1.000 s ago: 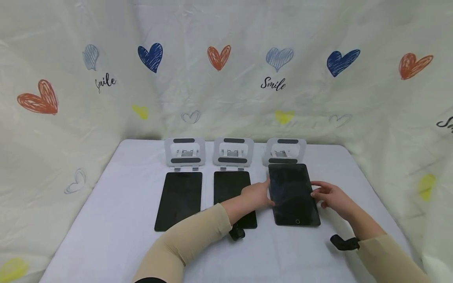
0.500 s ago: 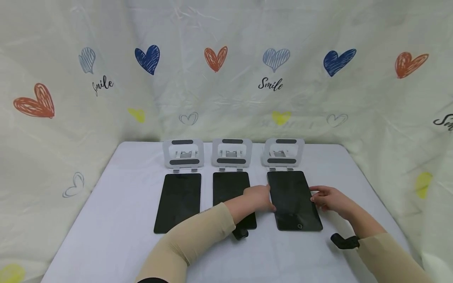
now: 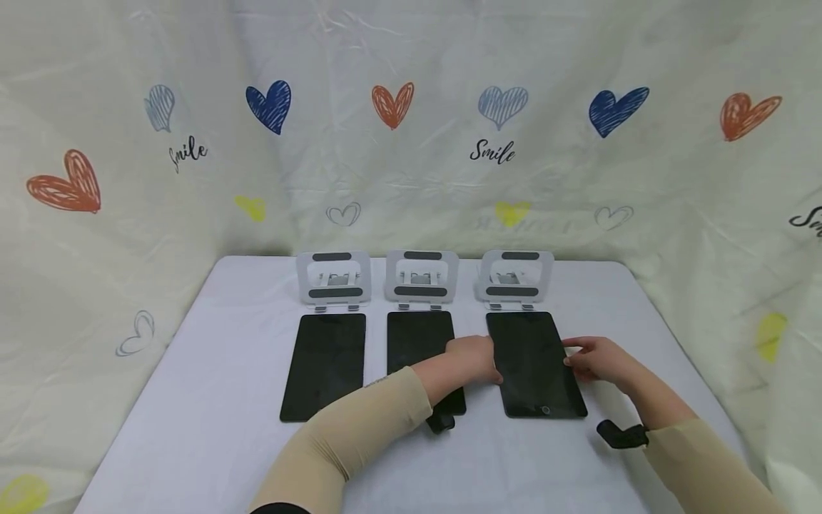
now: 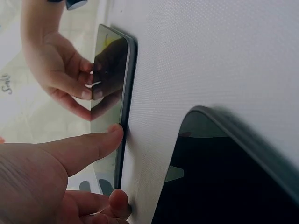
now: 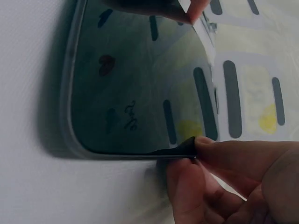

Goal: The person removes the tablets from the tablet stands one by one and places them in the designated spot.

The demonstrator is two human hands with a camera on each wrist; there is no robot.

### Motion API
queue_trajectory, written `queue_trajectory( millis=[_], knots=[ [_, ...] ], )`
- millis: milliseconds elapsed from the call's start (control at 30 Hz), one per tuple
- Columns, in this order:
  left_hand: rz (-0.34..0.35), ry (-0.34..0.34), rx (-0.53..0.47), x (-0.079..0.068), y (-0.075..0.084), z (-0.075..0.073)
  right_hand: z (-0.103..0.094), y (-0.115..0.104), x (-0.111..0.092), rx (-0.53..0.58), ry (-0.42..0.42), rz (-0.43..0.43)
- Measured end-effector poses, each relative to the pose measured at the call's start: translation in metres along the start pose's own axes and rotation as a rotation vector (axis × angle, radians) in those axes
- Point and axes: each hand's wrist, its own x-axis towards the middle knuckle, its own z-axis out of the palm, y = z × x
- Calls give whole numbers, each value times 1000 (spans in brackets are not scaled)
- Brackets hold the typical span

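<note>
A black tablet [image 3: 533, 364] with a round home button lies on the white table in front of the right-hand stand [image 3: 511, 291]. My left hand [image 3: 474, 357] grips its left long edge; in the left wrist view the thumb [image 4: 114, 133] is on the rim, with curled fingers farther along the same side. On the opposite edge, my right hand [image 3: 602, 360] pinches the tablet between thumb and fingers, seen close up in the right wrist view near the tablet's corner [image 5: 131, 93]. Part of the middle tablet [image 3: 416, 339] is hidden under my left forearm.
Another black tablet [image 3: 326, 364] lies at the left. Behind the row are the left stand [image 3: 336, 293] and the middle stand [image 3: 420, 291], pale grey with dark pads. A curtain [image 3: 437, 178] printed with hearts hangs beyond the table's back edge.
The right tablet has come down flat, with both hands on it; its far edge earlier overlapped the stand and now sits just in front of it. Little differs over the last half second.
</note>
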Motion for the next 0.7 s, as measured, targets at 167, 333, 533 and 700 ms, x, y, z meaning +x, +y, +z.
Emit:
queue_trajectory(
  millis=[167,333,533,700],
  knots=[
    [-4,2,-5,-1,-2,-1,1,-4,5,-38,6,8],
    [-11,4,-16,-1,-2,0,2,-5,7,-72,4,0],
    [-12,12,-32,0,-2,0,2,-6,9,-117,18,-4],
    [-5,14,-49,-1,-1,-1,3,-8,8,-166,40,-16]
  ],
)
